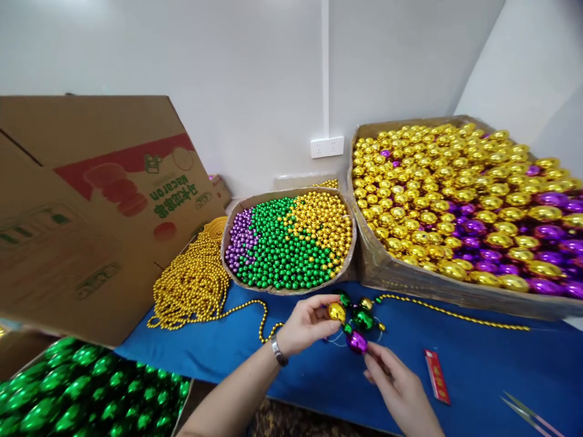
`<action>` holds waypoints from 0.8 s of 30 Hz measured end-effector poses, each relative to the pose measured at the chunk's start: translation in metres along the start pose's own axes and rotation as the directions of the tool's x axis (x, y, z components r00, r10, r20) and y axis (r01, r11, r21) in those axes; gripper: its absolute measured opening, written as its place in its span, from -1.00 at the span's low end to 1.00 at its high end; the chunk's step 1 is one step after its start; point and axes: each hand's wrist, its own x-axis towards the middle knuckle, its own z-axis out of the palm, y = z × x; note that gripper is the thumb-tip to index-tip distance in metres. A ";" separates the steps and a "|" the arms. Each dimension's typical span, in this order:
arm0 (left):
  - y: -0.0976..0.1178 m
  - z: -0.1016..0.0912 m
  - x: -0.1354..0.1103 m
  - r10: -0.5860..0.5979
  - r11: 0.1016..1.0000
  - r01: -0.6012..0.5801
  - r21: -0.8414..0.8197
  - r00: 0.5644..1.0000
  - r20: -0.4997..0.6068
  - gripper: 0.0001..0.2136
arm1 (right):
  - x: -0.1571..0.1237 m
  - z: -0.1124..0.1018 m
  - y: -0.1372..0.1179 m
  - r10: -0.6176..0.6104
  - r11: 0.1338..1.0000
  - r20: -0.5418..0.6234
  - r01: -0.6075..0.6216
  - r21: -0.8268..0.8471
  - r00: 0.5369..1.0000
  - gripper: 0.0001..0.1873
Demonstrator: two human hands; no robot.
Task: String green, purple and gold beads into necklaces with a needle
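Note:
My left hand (301, 326), with a watch (279, 352) at the wrist, pinches a shiny gold ball (336, 312) between thumb and fingers. At the tip of my right thumb and fingers is a glossy purple ball (356, 343), gripped at its lower end by my right hand (395, 381). A large green ball (363, 317) and smaller gold and green beads cluster beside them, and thin clear cord loops below. From this cluster a strand of small gold beads (449, 309) stretches right across the blue cloth (478, 364).
Behind my hands stands a box of small purple, green and gold beads (286, 243). Gold bead strings (191, 285) are heaped left of it. A large box of gold and purple balls (437, 188) fills the right. Green balls (95, 388), a cardboard carton (104, 212), a red packet (437, 376) and tweezers (531, 414) lie around.

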 end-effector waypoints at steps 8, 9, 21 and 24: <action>0.018 -0.017 -0.006 0.094 0.941 -0.145 0.307 0.980 0.173 -0.31 | 0.004 0.014 -0.015 0.175 0.827 0.076 -0.189 0.529 0.982 -0.50; 0.026 -0.029 -0.005 0.153 0.865 -0.183 0.468 0.983 0.103 -0.39 | 0.004 0.014 -0.016 0.180 0.810 0.086 -0.197 0.552 0.980 -0.51; 0.086 -0.189 0.013 0.338 -0.227 0.491 0.841 0.850 -0.405 -0.84 | 0.002 0.010 -0.010 0.164 0.812 0.072 -0.176 0.557 0.984 -0.57; 0.077 -0.185 0.016 0.373 -0.223 0.503 0.835 0.835 -0.404 -0.81 | 0.001 0.011 -0.015 0.158 0.829 0.066 -0.168 0.533 0.985 -0.57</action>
